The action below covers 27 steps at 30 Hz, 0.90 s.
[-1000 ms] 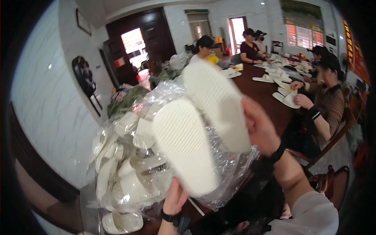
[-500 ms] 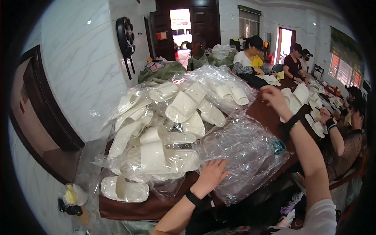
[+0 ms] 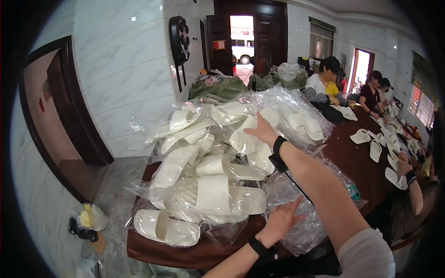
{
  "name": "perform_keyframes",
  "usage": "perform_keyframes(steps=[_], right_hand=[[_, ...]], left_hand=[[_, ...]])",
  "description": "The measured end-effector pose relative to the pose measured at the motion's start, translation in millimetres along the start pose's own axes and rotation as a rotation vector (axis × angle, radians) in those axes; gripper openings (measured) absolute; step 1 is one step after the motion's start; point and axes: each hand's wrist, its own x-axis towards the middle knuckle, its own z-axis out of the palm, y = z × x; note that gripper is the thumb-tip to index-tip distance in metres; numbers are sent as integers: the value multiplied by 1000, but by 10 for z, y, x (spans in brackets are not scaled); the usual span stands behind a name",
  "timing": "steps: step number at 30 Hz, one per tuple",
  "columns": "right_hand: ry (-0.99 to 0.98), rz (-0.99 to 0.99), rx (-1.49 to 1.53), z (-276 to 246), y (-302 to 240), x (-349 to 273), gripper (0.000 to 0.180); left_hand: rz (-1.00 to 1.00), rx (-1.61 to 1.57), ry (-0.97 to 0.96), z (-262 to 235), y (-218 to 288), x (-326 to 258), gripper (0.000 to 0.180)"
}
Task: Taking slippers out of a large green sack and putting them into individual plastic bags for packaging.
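White slipper, clear-wrapped: in the upper part of the slipper heap, under the right hand. Right grip: thumb and forefinger spread; contact with the slipper impossible to tell. Left hand: just right of the heap, over crumpled clear plastic; grip spread, fingers parted. Single slipper: at the heap's near left. Bench, brown: beneath the heap. Pale slippers, several: well right of the heap. Green sacks: behind the heap. Black fan, wall-mounted: behind the heap, leftward.

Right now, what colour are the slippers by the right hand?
Off-white slippers; best in the head view.
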Motion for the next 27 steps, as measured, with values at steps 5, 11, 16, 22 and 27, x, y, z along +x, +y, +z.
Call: perform_keyframes(steps=[5, 11, 16, 22, 27], right_hand=[[25, 84, 301, -94, 109, 183, 45], [109, 55, 690, -1449, -125, 255, 19], [151, 91, 832, -2665, -263, -389, 18], [-40, 119, 531, -2583, 70, -2022, 24], [-222, 458, 222, -2073, 334, -3327, 35]], left_hand=[[-54, -19, -111, -50, 18, 13, 64], [-104, -54, -54, -102, 1, 10, 70], [-158, -196, -120, -40, -115, 116, 78], [-179, -156, -148, 34, -341, 32, 89], [-230, -406, -214, 67, -491, 7, 51]])
